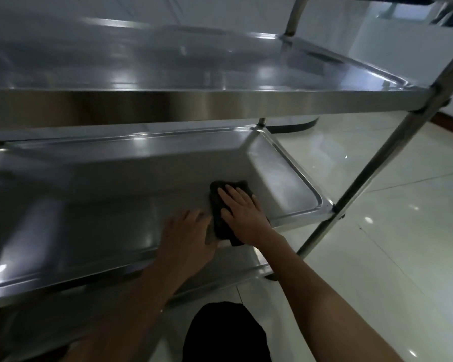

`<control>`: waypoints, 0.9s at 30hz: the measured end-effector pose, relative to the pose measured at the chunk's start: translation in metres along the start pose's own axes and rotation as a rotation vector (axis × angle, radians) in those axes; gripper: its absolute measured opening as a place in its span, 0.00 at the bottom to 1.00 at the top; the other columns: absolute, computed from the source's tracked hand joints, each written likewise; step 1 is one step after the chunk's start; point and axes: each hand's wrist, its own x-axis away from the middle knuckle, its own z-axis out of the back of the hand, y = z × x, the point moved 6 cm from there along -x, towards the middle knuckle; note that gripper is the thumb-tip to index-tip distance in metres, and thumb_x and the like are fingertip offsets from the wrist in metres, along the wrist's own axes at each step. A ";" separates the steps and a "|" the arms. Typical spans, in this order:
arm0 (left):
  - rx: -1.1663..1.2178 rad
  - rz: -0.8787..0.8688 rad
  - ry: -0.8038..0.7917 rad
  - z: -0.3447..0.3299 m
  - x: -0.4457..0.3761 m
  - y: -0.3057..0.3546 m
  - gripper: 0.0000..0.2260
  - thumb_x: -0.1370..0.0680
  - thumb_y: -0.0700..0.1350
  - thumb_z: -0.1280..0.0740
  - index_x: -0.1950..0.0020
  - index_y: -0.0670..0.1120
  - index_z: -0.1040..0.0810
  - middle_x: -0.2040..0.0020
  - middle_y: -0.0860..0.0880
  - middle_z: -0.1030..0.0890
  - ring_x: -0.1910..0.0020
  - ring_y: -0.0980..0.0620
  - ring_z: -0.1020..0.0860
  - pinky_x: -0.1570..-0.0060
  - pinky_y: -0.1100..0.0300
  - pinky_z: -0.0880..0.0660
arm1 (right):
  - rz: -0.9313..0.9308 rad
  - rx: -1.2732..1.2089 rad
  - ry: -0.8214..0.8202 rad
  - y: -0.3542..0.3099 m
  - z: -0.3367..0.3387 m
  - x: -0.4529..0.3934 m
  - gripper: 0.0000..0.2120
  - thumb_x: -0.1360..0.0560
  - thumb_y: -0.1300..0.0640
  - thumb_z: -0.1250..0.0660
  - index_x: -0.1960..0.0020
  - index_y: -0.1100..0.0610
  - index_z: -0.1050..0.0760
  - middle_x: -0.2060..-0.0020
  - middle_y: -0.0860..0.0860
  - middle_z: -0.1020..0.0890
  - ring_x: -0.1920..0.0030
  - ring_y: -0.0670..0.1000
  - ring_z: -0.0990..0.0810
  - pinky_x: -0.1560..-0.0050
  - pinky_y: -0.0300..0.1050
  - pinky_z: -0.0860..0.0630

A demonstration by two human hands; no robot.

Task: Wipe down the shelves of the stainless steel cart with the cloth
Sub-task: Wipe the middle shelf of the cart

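- Wiping of the middle shelf (94,178) is in hand, judging by the dark cloth (221,218) lying near its right front corner.
- Right hand (242,214) presses the cloth with flat fingers; left hand (186,231) rests open beside it, touching its edge.
- Next, I'd judge, sweep leftward across the unwiped steel.

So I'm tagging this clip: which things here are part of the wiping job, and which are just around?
In the job:
cloth
right hand, flat on the cloth
left hand, touching its edge
middle shelf
top shelf
cart leg

Just around:
tiled floor
person's dark knee
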 end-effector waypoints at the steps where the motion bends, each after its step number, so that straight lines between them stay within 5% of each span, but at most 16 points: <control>1: -0.005 0.001 -0.013 -0.003 -0.004 0.008 0.24 0.23 0.63 0.38 0.31 0.52 0.28 0.31 0.52 0.29 0.32 0.48 0.32 0.35 0.49 0.32 | -0.001 -0.006 0.005 0.009 0.003 0.000 0.27 0.16 0.47 0.49 0.18 0.44 0.51 0.19 0.45 0.49 0.19 0.49 0.52 0.21 0.57 0.56; 8: 0.029 -0.043 -0.031 -0.013 -0.039 0.059 0.27 0.30 0.63 0.41 0.37 0.51 0.22 0.37 0.51 0.24 0.36 0.45 0.27 0.39 0.48 0.28 | -0.053 0.024 0.061 0.085 0.026 0.003 0.28 0.18 0.44 0.53 0.19 0.45 0.49 0.19 0.46 0.46 0.20 0.49 0.49 0.21 0.55 0.52; 15: 0.002 -0.089 -0.094 -0.027 -0.064 0.096 0.20 0.22 0.62 0.39 0.34 0.55 0.23 0.32 0.55 0.29 0.32 0.51 0.34 0.33 0.51 0.39 | -0.162 0.050 0.037 0.158 0.049 -0.001 0.27 0.15 0.49 0.51 0.18 0.47 0.53 0.19 0.47 0.49 0.19 0.50 0.53 0.22 0.57 0.55; 22: 0.041 -0.051 -0.017 -0.037 -0.071 0.092 0.18 0.28 0.64 0.34 0.44 0.56 0.17 0.40 0.54 0.21 0.37 0.50 0.24 0.37 0.48 0.37 | -0.180 0.023 0.031 0.173 0.052 -0.011 0.26 0.15 0.48 0.52 0.18 0.45 0.55 0.19 0.46 0.51 0.19 0.50 0.55 0.22 0.56 0.57; 27: 0.097 -0.064 -0.044 -0.041 -0.072 0.088 0.19 0.27 0.63 0.37 0.42 0.56 0.18 0.38 0.52 0.22 0.32 0.48 0.27 0.34 0.43 0.35 | -0.199 0.036 0.036 0.172 0.051 -0.014 0.26 0.15 0.47 0.52 0.18 0.44 0.54 0.19 0.46 0.51 0.19 0.49 0.55 0.21 0.57 0.56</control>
